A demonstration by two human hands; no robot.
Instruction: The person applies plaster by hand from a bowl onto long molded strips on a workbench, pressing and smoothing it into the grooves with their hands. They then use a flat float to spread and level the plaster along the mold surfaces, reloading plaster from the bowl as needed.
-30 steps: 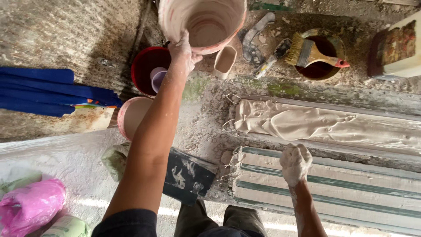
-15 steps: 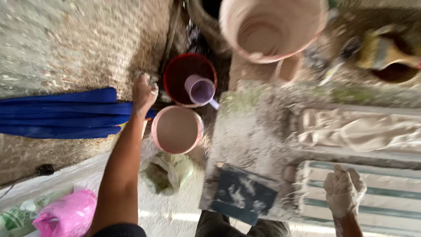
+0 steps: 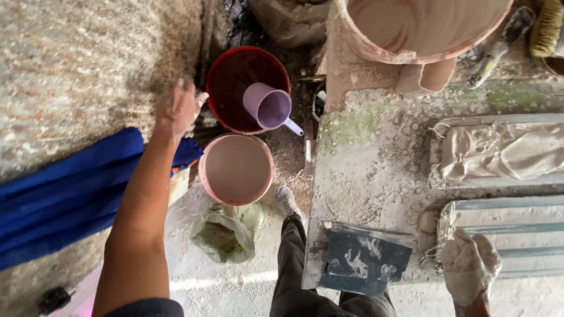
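My left hand (image 3: 179, 107) reaches down and left, fingers spread and holding nothing, just beside the rim of a dark red bucket (image 3: 226, 82) on the ground. A lilac scoop cup (image 3: 269, 107) lies inside that bucket. Below it stands a pink bucket (image 3: 236, 169) filled with pale liquid. My right hand (image 3: 470, 268), coated in white plaster, rests on the edge of a ribbed grey mould (image 3: 511, 232) at the lower right, fingers loosely curled with nothing in them.
A large pink tub (image 3: 420, 29) sits at the top on the dusty slab (image 3: 370, 170). A plaster-filled mould (image 3: 499, 151) lies right. A dark trowel board (image 3: 364, 258), green bag (image 3: 226, 235), blue folded tarp (image 3: 64, 194) and my foot (image 3: 286, 201) are below.
My left hand left the big tub's rim and swung down-left to beside the red bucket. The view shifted left and closer. My right hand stayed on the ribbed mould.
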